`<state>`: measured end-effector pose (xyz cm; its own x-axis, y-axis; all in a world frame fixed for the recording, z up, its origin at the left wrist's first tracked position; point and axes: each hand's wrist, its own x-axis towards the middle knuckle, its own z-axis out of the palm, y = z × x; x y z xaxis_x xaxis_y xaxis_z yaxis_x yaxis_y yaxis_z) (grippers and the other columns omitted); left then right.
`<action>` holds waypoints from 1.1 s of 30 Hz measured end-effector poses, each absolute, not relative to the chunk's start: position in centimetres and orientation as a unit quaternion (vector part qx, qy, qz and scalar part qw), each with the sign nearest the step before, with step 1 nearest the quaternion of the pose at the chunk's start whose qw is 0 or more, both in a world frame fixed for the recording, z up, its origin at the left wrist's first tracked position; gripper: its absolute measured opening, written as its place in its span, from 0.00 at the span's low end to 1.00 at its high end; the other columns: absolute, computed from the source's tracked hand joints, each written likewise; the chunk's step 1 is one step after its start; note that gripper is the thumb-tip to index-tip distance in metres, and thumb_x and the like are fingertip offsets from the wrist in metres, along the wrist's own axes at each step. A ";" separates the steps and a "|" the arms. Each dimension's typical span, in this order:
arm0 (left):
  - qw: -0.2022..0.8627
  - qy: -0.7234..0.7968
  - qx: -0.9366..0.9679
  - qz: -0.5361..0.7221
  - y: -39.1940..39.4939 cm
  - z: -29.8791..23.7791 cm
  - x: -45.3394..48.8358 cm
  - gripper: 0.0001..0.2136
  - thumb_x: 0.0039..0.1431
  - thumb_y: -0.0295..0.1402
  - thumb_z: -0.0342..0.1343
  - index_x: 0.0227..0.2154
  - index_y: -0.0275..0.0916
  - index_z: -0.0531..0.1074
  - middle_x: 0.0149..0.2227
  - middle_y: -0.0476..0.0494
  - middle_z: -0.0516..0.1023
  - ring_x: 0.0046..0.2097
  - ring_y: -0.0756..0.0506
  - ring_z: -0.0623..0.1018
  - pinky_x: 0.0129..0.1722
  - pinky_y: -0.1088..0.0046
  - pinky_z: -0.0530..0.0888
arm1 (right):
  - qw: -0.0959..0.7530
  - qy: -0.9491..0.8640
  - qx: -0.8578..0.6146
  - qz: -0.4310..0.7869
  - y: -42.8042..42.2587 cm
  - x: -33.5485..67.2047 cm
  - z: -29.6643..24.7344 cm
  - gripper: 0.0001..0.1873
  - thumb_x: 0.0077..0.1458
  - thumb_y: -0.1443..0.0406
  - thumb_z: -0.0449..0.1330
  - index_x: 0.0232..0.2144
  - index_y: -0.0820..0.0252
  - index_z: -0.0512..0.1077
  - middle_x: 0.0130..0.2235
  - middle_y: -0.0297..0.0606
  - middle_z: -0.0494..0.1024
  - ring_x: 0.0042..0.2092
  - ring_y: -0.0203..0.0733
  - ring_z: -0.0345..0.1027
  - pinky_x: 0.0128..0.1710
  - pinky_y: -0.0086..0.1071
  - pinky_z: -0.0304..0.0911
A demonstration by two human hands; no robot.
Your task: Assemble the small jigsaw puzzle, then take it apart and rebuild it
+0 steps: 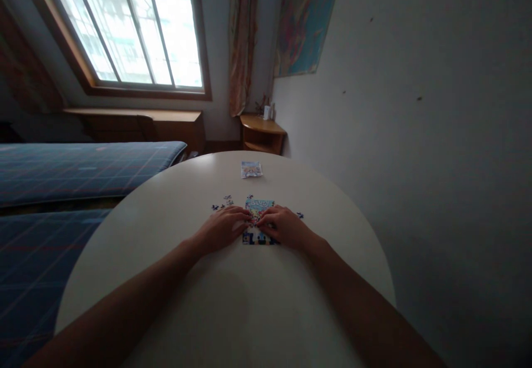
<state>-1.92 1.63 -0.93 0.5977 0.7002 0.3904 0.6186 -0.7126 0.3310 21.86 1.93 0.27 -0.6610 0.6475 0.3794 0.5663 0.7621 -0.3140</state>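
A small, partly assembled jigsaw puzzle [258,209] lies on a round white table [233,301]. My left hand [223,227] rests on the puzzle's left side, fingers curled and pressing down on the pieces. My right hand [282,226] lies on its right side, fingertips meeting the left hand's over the middle. The lower puzzle part [254,239] shows between my wrists. Loose pieces [226,200] lie left of the puzzle, and one more loose piece [299,214] sits to the right. Whether either hand pinches a piece is hidden.
A small plastic bag with a printed picture [251,169] lies farther back on the table. A bed with a blue checked cover [78,168] stands left. A wooden corner shelf [262,132] sits under the curtain. A wall rises close on the right.
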 end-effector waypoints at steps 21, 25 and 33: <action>0.012 0.571 0.797 0.198 4.0 -0.4 -7.2 0.13 0.61 0.38 0.49 0.41 0.44 0.78 0.48 0.43 0.77 0.50 0.40 0.74 0.49 0.64 0.73 | 0.251 -0.805 -0.533 0.071 4.1 26.3 0.3 0.14 0.58 0.65 0.59 0.46 0.61 0.76 0.49 0.45 0.77 0.51 0.47 0.67 0.55 0.42 0.60; 0.022 0.555 0.801 0.222 4.2 -0.7 -7.3 0.13 0.61 0.39 0.51 0.40 0.44 0.78 0.47 0.42 0.78 0.49 0.39 0.74 0.49 0.62 0.73 | 0.256 -0.771 -0.580 0.064 5.0 27.7 -0.5 0.16 0.56 0.66 0.59 0.47 0.63 0.75 0.49 0.47 0.77 0.50 0.47 0.69 0.56 0.42 0.60; 0.072 0.516 0.818 0.245 4.9 -1.2 -7.2 0.10 0.62 0.37 0.51 0.38 0.41 0.76 0.44 0.41 0.78 0.49 0.40 0.74 0.53 0.60 0.69 | 0.259 -0.764 -0.587 0.066 5.1 27.4 -0.8 0.16 0.56 0.66 0.59 0.46 0.63 0.75 0.49 0.49 0.77 0.51 0.48 0.69 0.55 0.43 0.61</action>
<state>-7.17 4.91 -1.19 0.3472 0.8793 0.3259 0.8083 -0.4568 0.3715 27.38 5.07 -0.82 -0.1771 0.9316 0.3173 0.8630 0.3020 -0.4049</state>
